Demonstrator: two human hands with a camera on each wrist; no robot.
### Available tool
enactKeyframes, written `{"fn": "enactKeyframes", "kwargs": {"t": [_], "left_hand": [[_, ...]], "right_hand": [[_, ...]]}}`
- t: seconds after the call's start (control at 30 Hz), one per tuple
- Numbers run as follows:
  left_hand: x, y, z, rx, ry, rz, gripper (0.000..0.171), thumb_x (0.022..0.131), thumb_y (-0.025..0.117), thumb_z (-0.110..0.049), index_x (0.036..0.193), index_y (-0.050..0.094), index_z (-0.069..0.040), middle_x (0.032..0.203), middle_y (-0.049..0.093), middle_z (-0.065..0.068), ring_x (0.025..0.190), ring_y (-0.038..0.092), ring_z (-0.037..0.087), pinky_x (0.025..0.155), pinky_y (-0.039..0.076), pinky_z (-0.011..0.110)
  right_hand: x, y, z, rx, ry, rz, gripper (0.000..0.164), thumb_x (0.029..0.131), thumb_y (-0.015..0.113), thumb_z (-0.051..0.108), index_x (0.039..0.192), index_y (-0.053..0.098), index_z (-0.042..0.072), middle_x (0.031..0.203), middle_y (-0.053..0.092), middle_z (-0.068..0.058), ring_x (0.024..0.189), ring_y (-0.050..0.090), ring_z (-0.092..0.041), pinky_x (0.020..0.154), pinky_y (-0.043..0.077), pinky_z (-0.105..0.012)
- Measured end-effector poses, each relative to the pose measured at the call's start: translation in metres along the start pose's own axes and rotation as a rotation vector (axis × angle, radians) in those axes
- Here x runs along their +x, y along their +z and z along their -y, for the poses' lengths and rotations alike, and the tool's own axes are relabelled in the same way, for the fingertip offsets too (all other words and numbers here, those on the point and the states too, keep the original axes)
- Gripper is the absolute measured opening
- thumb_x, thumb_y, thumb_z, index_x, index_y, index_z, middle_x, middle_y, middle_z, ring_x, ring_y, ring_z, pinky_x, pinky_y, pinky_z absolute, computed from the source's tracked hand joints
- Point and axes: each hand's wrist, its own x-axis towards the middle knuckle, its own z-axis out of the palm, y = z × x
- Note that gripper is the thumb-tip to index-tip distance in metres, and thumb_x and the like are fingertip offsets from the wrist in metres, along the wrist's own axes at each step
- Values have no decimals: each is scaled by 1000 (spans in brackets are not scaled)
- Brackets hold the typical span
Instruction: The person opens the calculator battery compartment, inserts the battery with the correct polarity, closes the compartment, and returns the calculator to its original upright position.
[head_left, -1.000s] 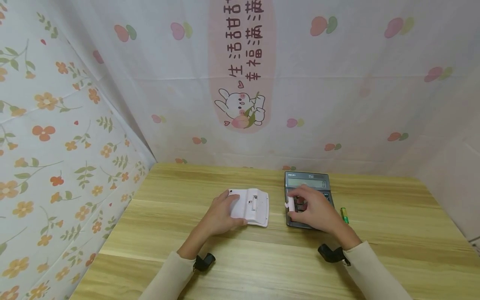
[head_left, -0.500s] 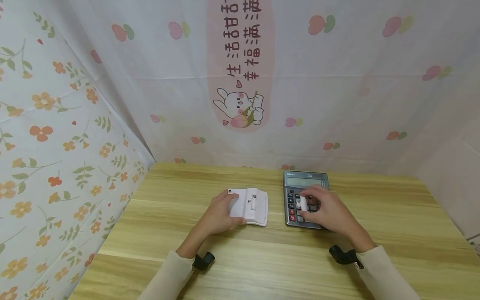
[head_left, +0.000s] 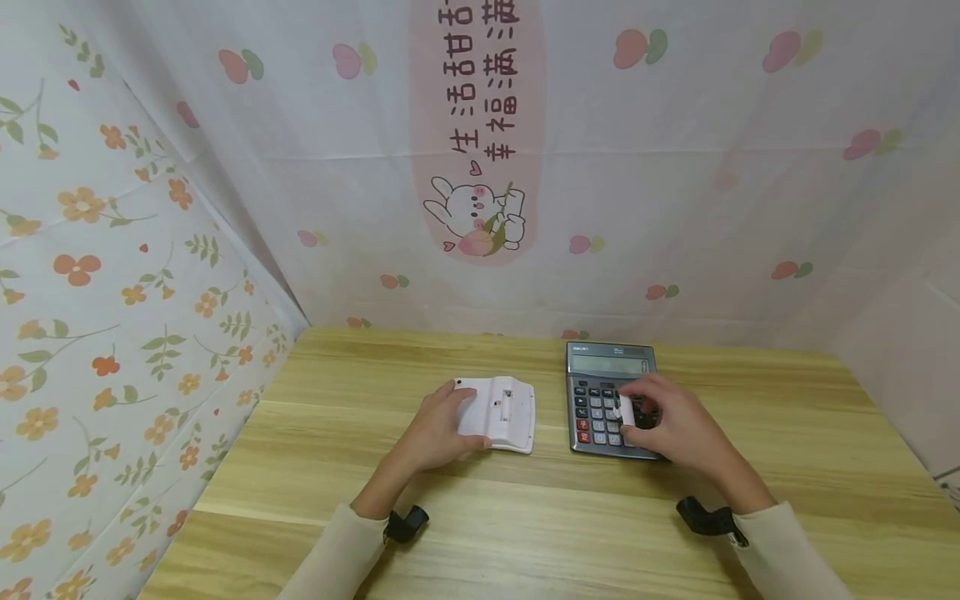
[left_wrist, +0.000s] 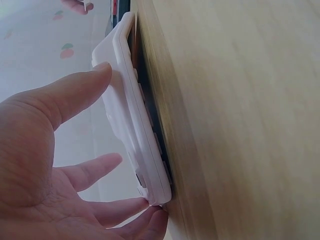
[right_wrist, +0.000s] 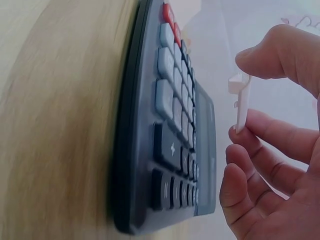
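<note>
Carrying a small white plastic cover piece (head_left: pixel 626 410) pinched between thumb and fingers, our right hand (head_left: pixel 678 429) is drifting toward three o'clock over the grey desk calculator (head_left: pixel 611 398), farther from the white face-down device (head_left: pixel 498 412) than a second ago. Our left hand (head_left: pixel 438 429) is steadying that device with relaxed, straight fingers. Only the right-wrist view is showing the piece (right_wrist: pixel 241 100) clear above the keys.
</note>
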Motion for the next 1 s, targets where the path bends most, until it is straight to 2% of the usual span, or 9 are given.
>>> {"fn": "enactKeyframes", "kwargs": {"t": [0.57,1.0], "left_hand": [[-1,1,0,1,-16,-4,82,83,97,-30,149,61,2,168,37,37,152,38,59,119,37,68],[0,1,-1,7,-20,7,81,84,96,-29,151,60,1,169,36,36,152,37,58,120,36,68]], "right_hand": [[-13,-8,-10,-21,77,13,50,85,91,13,130,74,-2,116,66,-9,91,58,-24,68,50,-32],[-21,-13,-19,-38,110,4,53,85,91,17,131,74,-2,125,67,-16,91,59,-24,70,48,-34]]}}
